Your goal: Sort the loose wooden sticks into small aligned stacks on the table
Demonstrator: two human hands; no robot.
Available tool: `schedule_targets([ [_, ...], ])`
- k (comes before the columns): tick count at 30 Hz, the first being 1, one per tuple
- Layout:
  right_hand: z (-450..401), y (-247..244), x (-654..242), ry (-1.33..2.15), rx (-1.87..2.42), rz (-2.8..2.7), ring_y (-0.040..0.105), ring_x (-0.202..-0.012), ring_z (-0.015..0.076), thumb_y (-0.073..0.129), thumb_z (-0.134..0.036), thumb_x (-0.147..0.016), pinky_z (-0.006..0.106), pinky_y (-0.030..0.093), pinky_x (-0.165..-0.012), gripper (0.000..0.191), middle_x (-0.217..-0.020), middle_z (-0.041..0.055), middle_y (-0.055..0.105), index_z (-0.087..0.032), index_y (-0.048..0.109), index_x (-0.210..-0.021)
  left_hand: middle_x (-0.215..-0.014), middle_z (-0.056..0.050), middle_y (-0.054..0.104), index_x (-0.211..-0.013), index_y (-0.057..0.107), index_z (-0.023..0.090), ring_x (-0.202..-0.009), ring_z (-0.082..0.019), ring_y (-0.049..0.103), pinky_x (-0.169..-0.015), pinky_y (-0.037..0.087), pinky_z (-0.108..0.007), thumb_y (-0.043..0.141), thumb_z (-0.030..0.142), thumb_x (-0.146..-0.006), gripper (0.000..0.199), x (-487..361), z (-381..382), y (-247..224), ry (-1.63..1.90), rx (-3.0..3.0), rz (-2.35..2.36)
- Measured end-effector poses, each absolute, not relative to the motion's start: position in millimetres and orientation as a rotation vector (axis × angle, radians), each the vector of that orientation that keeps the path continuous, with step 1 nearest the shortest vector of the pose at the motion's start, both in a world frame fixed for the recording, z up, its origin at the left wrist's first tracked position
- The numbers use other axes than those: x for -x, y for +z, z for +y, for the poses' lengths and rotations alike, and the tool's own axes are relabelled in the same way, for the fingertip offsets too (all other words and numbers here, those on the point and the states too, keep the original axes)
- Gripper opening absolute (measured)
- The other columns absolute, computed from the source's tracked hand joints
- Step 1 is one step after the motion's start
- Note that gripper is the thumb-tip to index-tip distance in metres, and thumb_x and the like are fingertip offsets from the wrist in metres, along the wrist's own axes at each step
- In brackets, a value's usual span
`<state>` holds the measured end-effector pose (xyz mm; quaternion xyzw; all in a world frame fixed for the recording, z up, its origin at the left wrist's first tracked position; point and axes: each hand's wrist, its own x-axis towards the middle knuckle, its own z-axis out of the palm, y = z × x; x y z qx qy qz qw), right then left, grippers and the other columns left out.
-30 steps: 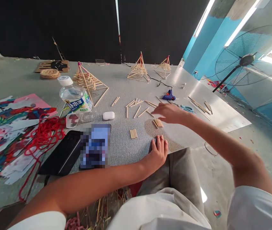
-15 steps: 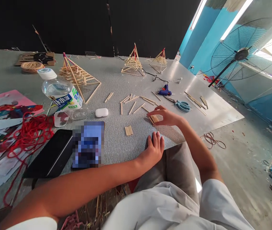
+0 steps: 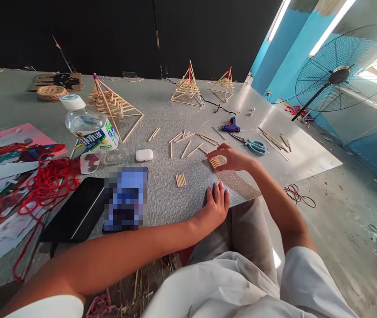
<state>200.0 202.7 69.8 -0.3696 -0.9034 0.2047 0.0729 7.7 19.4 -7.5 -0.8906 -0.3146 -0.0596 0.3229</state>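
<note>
Thumb and fingers of my right hand [image 3: 233,159] span a small row of short wooden sticks [image 3: 214,164] lying side by side on the table, bracketing it at both ends. My left hand [image 3: 217,202] rests flat at the table's near edge, fingers stretched out, holding nothing. To the left lies a second row of short sticks [image 3: 180,180], packed closely together. Several loose sticks [image 3: 185,149] are scattered just beyond the hands.
Pyramid-shaped stick frames [image 3: 188,90] stand farther back. Blue-handled scissors [image 3: 255,147] and a glue gun [image 3: 231,125] lie at right. Leftward are a white earphone case [image 3: 144,155], a phone [image 3: 127,198], a black device [image 3: 75,210], a bottle [image 3: 90,128] and red yarn [image 3: 51,181].
The view has swung slightly, so the whole scene sits a little farther right. Both hands keep nearly the same place and pose, the right one still around the stick row.
</note>
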Motion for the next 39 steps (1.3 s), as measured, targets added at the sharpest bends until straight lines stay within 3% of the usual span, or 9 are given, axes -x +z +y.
schedule_targets([
  [8, 202.7, 80.1, -207.1, 0.504, 1.099, -2.696, 0.062, -0.134, 0.0301, 0.09, -0.044, -0.092, 0.048, 0.05, -0.121, 0.062, -0.141, 0.0102, 0.077, -0.031, 0.074, -0.151, -0.153, -0.034, 0.066, -0.156, 0.064, 0.002, -0.14, -0.039, 0.074, -0.103, 0.069, -0.05, 0.046, 0.021, -0.112, 0.051, -9.4, 19.4, -6.6, -0.14, 2.347, -0.843],
  [11, 211.6, 98.8, -205.5, 0.414, 1.116, -2.578, 0.066, -0.127, 0.0288, 0.078, -0.047, -0.1, 0.044, 0.054, -0.112, 0.049, -0.137, 0.0119, 0.078, -0.026, 0.076, -0.145, -0.154, -0.035, 0.066, -0.157, 0.063, 0.001, -0.14, -0.04, 0.073, -0.103, 0.068, -0.051, 0.048, 0.022, -0.111, 0.052, -9.6, 19.5, -9.3, -0.155, 2.36, -0.852],
  [16, 233.3, 136.5, -172.3, 0.397, 1.138, -2.409, 0.073, -0.109, 0.0224, 0.066, -0.038, -0.104, 0.036, 0.055, -0.094, 0.038, -0.127, 0.0104, 0.083, -0.018, 0.078, -0.134, -0.154, -0.037, 0.065, -0.157, 0.062, 0.0, -0.14, -0.042, 0.073, -0.103, 0.067, -0.053, 0.051, 0.026, -0.111, 0.054, -12.6, 19.4, -18.1, -0.182, 2.366, -0.867],
  [21, 266.2, 155.6, -123.2, 0.343, 1.136, -2.538, 0.073, -0.112, 0.0216, 0.068, -0.027, -0.1, 0.035, 0.054, -0.1, 0.036, -0.126, 0.0082, 0.083, -0.019, 0.078, -0.134, -0.153, -0.034, 0.068, -0.155, 0.064, 0.002, -0.138, -0.04, 0.074, -0.102, 0.067, -0.052, 0.049, 0.026, -0.112, 0.052, -14.8, 17.3, -17.5, -0.207, 2.315, -0.883],
  [25, 302.4, 151.0, -97.2, 0.294, 1.231, -2.691, 0.074, -0.115, 0.0231, 0.076, -0.018, -0.093, 0.036, 0.053, -0.105, 0.047, -0.131, 0.0078, 0.082, -0.021, 0.076, -0.139, -0.151, -0.033, 0.07, -0.153, 0.065, 0.0, -0.137, -0.038, 0.075, -0.103, 0.067, -0.049, 0.048, 0.025, -0.112, 0.051, -11.6, 14.8, -6.6, -0.213, 2.301, -0.856],
  [29, 327.7, 129.7, -73.7, 0.239, 1.419, -2.707, 0.074, -0.121, 0.025, 0.076, -0.025, -0.096, 0.037, 0.053, -0.109, 0.05, -0.135, 0.0089, 0.081, -0.021, 0.072, -0.146, -0.152, -0.034, 0.069, -0.155, 0.064, 0.001, -0.137, -0.036, 0.076, -0.103, 0.067, -0.05, 0.046, 0.024, -0.112, 0.051, -10.8, 13.1, -2.9, -0.187, 2.309, -0.861],
  [33, 337.3, 105.0, -50.8, 0.185, 1.701, -2.637, 0.072, -0.132, 0.0295, 0.076, -0.029, -0.097, 0.04, 0.054, -0.115, 0.056, -0.142, 0.0147, 0.078, -0.016, 0.069, -0.15, -0.152, -0.031, 0.07, -0.155, 0.065, 0.004, -0.137, -0.036, 0.075, -0.104, 0.066, -0.051, 0.045, 0.025, -0.112, 0.051, -12.3, 12.6, -6.4, -0.183, 2.288, -0.87],
  [39, 345.5, 87.8, -31.0, 0.183, 1.956, -2.538, 0.072, -0.136, 0.0386, 0.072, -0.022, -0.095, 0.044, 0.061, -0.111, 0.05, -0.142, 0.0271, 0.075, -0.008, 0.074, -0.144, -0.154, -0.034, 0.067, -0.157, 0.062, 0.003, -0.139, -0.039, 0.074, -0.108, 0.064, -0.058, 0.046, 0.031, -0.112, 0.055, -17.3, 10.9, -16.6, -0.203, 2.237, -0.879],
])
